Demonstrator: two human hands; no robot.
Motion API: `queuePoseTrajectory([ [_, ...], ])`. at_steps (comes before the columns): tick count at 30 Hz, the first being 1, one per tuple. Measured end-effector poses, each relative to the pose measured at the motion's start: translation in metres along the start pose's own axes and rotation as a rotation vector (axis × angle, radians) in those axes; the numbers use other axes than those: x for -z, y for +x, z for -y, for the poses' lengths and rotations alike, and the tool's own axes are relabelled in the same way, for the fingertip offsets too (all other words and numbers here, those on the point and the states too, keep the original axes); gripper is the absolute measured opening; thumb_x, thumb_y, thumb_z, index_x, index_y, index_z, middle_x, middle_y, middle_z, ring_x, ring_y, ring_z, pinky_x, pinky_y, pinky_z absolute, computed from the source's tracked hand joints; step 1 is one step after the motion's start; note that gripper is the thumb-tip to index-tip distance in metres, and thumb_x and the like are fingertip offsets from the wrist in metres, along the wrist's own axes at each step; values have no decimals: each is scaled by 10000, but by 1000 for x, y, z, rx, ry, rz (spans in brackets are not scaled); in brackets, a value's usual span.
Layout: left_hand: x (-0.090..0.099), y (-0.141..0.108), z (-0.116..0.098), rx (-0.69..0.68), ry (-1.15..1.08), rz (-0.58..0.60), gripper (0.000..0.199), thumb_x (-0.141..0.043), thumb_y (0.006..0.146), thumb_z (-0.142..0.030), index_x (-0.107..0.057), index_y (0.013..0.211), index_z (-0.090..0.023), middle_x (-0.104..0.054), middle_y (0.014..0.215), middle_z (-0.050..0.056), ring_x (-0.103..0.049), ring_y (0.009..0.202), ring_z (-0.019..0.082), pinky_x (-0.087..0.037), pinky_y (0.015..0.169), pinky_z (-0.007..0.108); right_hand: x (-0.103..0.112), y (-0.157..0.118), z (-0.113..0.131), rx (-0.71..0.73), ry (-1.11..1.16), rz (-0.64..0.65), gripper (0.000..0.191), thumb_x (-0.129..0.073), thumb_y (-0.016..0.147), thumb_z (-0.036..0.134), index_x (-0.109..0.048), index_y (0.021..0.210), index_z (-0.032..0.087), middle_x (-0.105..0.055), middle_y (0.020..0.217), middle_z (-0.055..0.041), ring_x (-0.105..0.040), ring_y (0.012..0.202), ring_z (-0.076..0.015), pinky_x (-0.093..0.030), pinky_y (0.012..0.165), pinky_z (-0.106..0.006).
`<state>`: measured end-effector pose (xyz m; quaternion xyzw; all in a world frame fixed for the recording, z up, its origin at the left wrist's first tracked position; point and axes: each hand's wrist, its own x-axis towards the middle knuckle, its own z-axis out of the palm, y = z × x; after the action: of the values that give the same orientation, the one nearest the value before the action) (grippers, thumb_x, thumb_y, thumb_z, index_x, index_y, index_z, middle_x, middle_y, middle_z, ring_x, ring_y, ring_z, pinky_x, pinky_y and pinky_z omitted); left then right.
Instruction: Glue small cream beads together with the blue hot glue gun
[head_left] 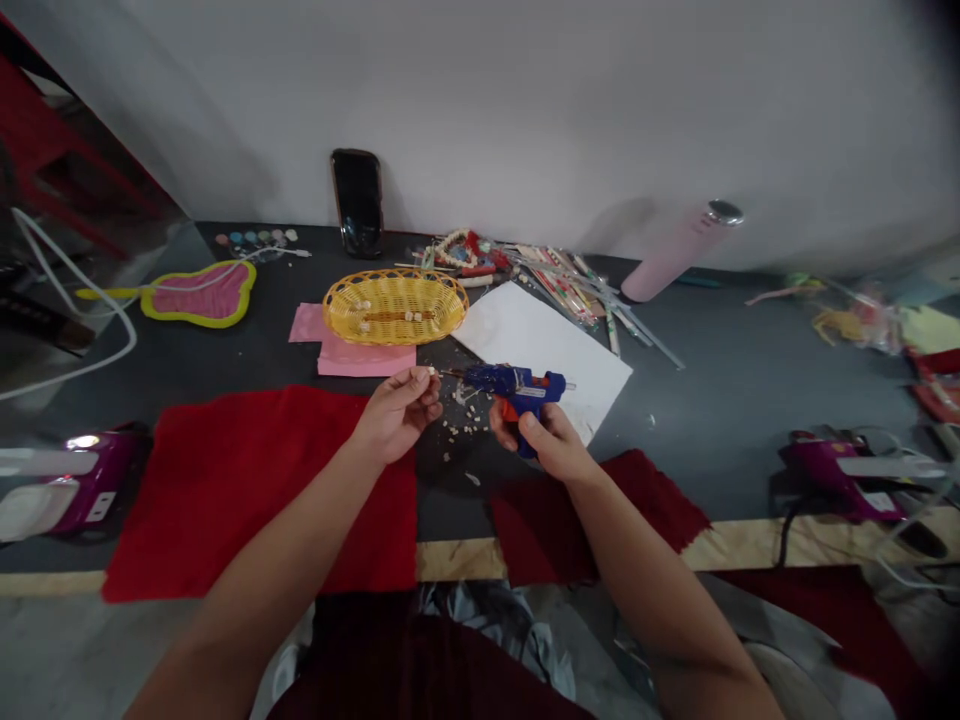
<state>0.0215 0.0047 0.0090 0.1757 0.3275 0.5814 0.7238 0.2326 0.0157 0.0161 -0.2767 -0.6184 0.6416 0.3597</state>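
Note:
My right hand (pixel 546 432) is wrapped round the handle of a blue hot glue gun (pixel 499 378) with an orange trigger. The gun's nozzle points left, toward my left hand (pixel 401 408). Between the thumb and finger of that hand is a small whitish piece (pixel 431 371), close to the nozzle tip; whether they touch I cannot tell. Below the gun, tiny pale bits (pixel 465 418) lie scattered on the dark table. Behind my left hand stands a yellow woven basket (pixel 352 325) with a few small pale pieces inside.
Red cloth (pixel 262 480) lies at the front left, darker red cloth (pixel 540 530) under my right forearm. White paper (pixel 517 325), glue sticks (pixel 562 280), a pink bottle (pixel 675 255) and a phone (pixel 358 205) are behind. Purple devices (pixel 101 485) with cables sit at both sides.

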Motion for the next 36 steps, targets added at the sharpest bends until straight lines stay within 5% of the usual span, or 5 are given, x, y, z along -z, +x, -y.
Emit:
queuePoseTrajectory([
  [36, -3, -3, 1, -1, -6, 17, 161, -704, 711, -197, -568, 658, -129, -528, 665, 2, -442, 566, 61, -411, 557, 204, 2, 0, -5, -11, -47, 62, 387, -451, 862, 549, -493, 801, 169, -432, 658, 5, -376, 557, -103, -272, 531, -265],
])
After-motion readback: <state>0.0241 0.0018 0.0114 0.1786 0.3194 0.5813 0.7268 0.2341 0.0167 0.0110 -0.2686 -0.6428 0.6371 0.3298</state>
